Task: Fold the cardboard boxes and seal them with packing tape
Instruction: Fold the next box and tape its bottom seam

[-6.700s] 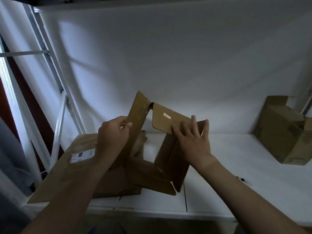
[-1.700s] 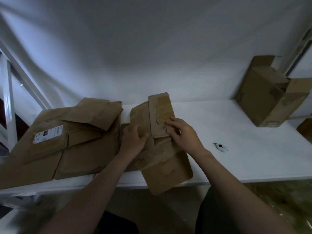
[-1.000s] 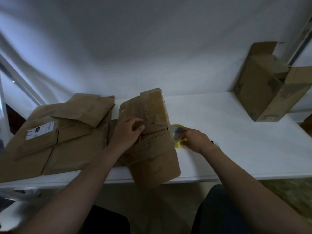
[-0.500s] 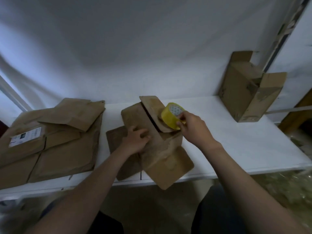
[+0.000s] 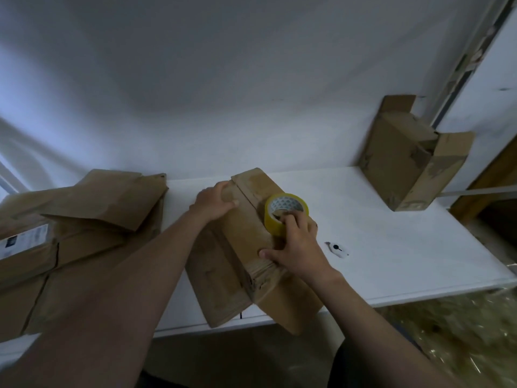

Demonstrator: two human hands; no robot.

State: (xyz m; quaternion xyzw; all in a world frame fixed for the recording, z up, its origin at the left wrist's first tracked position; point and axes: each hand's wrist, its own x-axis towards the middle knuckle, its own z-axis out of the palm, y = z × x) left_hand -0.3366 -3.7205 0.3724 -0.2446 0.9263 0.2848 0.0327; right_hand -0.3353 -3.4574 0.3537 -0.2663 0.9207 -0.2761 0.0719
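A brown cardboard box (image 5: 246, 236) lies on the white table (image 5: 391, 247) with its top flaps folded closed; its near end hangs over the front edge. My left hand (image 5: 214, 204) grips the far left flap and holds it down. A yellow roll of packing tape (image 5: 285, 212) lies flat on the right flap. My right hand (image 5: 296, 247) holds the roll with a finger in its core, and its thumb presses on the box top near the front corner.
A pile of flattened cardboard boxes (image 5: 72, 233) covers the table's left end. An assembled box (image 5: 411, 161) with open flaps stands at the back right by the wall. A small white cutter (image 5: 337, 249) lies on the table right of my right hand.
The right hand fetched the yellow tape roll from the table and set it flat on the box top. The left hand slid to the far flap, and the flaps now lie closed.
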